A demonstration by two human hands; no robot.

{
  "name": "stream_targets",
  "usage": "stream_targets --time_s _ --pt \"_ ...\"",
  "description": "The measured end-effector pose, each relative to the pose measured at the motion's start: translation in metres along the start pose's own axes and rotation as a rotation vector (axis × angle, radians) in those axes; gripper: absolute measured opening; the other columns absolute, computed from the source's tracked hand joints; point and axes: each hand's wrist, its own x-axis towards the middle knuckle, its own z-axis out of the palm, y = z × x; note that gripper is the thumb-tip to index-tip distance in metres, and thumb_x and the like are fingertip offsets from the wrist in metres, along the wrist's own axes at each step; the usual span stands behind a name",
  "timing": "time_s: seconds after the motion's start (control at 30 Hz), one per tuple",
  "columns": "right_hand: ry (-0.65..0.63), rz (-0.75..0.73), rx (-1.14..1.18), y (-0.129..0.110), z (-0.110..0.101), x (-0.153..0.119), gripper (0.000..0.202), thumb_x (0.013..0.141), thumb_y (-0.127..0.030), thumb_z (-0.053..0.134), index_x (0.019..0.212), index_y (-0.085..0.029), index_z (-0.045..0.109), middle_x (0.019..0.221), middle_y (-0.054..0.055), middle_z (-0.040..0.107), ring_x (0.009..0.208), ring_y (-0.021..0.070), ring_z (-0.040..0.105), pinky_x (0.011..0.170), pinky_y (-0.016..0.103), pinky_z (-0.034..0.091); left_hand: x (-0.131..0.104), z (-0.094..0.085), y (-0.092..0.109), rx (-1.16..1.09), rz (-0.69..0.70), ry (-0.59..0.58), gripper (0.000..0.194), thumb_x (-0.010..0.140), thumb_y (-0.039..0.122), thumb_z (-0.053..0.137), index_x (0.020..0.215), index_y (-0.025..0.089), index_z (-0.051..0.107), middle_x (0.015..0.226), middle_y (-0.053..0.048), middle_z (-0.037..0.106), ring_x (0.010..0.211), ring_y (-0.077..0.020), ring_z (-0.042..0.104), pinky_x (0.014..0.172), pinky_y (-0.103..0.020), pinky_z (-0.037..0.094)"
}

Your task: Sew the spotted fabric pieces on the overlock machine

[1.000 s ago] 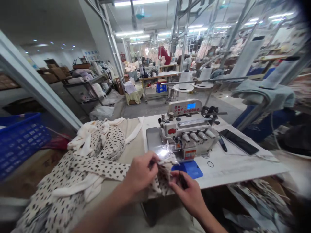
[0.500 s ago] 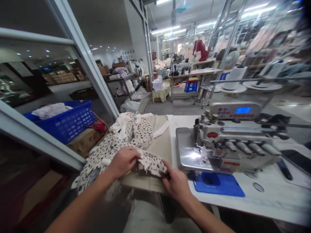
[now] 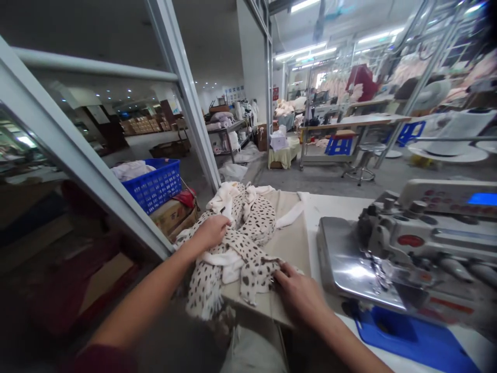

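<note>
A cream garment with dark spots (image 3: 258, 217) lies bunched on the table's left part, with white bands among its folds. My left hand (image 3: 213, 231) is closed on the cloth at the left of the heap, its fingertips pinching a fold near a white strip. My right hand (image 3: 301, 290) grips the spotted cloth's near right edge between thumb and fingers, close to the table's front edge. Whether anything else is in its palm is hidden. One fringed end of the cloth hangs over the front edge. A white fabric strip (image 3: 291, 215) lies behind, towards the right.
An overlock sewing machine (image 3: 411, 248) stands at right, its metal plate (image 3: 341, 254) beside the cloth and a blue tray (image 3: 411, 331) below. A grey metal frame post (image 3: 190, 103) rises at left. Beyond it a blue basket (image 3: 155, 184) sits on a cardboard box (image 3: 173, 223).
My left hand has left the cloth's near edge and moved back and left to another fold. My right hand still grips the edge. The view has swung left.
</note>
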Motion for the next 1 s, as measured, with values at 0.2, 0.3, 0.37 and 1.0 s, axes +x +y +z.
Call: stream_targets --time_s 0.2,0.3,0.37,1.0 --pt "0.159 0.089 0.001 0.016 0.017 -0.025 0.034 0.086 -0.005 0.05 0.106 -0.027 0.067 0.123 0.01 0.066 0.074 0.0188 0.072 0.054 0.023 0.047 0.053 0.018 0.001 0.013 -0.187 -0.111 0.028 0.095 0.036 0.06 0.113 0.015 0.064 0.115 -0.008 0.065 0.102 -0.0206 0.064 0.09 -0.043 0.054" --pt "0.264 0.108 0.053 0.022 0.034 -0.036 0.046 0.081 -0.004 0.051 0.117 -0.03 0.064 0.123 0.008 0.065 0.075 0.0193 0.072 0.053 0.023 0.05 0.072 0.023 0.002 0.014 -0.32 -0.099 0.034 0.095 0.037 0.061 0.121 0.015 0.06 0.122 -0.011 0.062 0.107 -0.0229 0.063 0.091 -0.044 0.055" --pt "0.325 0.102 0.087 0.025 0.043 -0.041 0.053 0.078 -0.005 0.051 0.124 -0.03 0.061 0.129 0.009 0.062 0.079 0.0209 0.072 0.056 0.027 0.055 0.085 0.022 -0.001 -0.018 -0.379 -0.095 0.036 0.095 0.037 0.062 0.123 0.015 0.059 0.124 -0.011 0.061 0.109 -0.0237 0.062 0.092 -0.045 0.054" --pt "0.659 -0.069 0.515 0.033 0.042 -0.053 0.053 0.074 -0.009 0.055 0.124 -0.023 0.062 0.124 0.013 0.062 0.108 0.0274 0.067 0.089 0.039 0.06 0.135 -0.09 -0.004 -1.402 -0.314 0.581 0.025 0.097 0.032 0.054 0.111 0.013 0.062 0.097 -0.007 0.069 0.084 -0.0162 0.067 0.076 -0.033 0.057"
